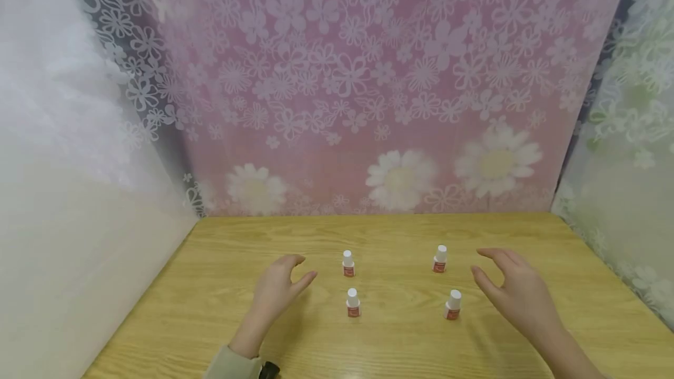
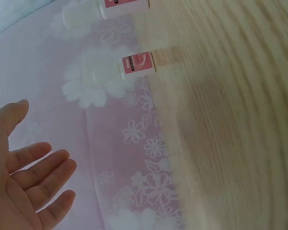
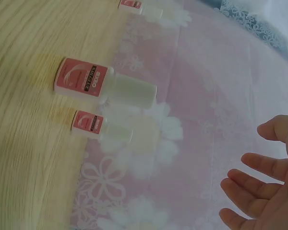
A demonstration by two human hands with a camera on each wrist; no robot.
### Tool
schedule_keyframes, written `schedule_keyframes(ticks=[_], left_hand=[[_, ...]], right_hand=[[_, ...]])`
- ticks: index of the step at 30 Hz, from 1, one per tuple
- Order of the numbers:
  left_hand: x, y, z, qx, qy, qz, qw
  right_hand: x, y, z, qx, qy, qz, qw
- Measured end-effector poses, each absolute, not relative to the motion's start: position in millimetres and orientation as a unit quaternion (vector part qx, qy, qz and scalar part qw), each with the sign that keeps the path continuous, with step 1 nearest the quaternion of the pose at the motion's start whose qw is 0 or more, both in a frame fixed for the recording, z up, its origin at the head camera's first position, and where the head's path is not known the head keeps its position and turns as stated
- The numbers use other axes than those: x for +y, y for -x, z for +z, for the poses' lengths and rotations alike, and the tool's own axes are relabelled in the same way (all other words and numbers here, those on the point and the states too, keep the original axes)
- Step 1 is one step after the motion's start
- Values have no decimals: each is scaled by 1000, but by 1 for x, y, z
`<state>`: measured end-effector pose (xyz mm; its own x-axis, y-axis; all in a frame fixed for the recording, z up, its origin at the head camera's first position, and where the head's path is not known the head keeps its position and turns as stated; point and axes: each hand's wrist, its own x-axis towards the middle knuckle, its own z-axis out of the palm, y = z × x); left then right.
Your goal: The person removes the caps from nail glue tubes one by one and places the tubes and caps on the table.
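Note:
Small white bottles with red labels and tall white caps stand upright on the table in two pairs. My left hand (image 1: 276, 291) hovers left of one pair, a back bottle (image 1: 348, 265) and a front bottle (image 1: 353, 304). Its thumb and fingers are spread toward them and hold nothing. Right of the other pair, a back bottle (image 1: 439, 260) and a front bottle (image 1: 453, 306), is my right hand (image 1: 518, 294), fingers relaxed and parted, also holding nothing. The right wrist view shows a bottle's red label (image 3: 81, 79) up close, apart from the fingertips.
The light wood-grain table (image 1: 400, 344) meets a pink flower-printed sheet (image 1: 326, 104) at the back. A pale sheet (image 1: 95, 192) borders the left side and another flowered sheet (image 1: 626, 192) the right. A black band (image 1: 270, 370) shows by the left sleeve (image 1: 231, 364).

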<state>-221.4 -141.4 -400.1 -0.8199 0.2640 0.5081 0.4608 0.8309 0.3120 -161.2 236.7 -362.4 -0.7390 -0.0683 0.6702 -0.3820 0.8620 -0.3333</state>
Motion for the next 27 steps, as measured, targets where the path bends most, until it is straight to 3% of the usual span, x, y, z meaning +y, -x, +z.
schedule_keyframes(ticks=[15, 27], left_hand=[[-138, 228, -407, -917, 194, -311, 159], [-130, 238, -413, -890, 196, -394, 121]], right_hand=[[215, 168, -358, -909, -143, 290, 262], [195, 177, -357, -895, -178, 321, 255]])
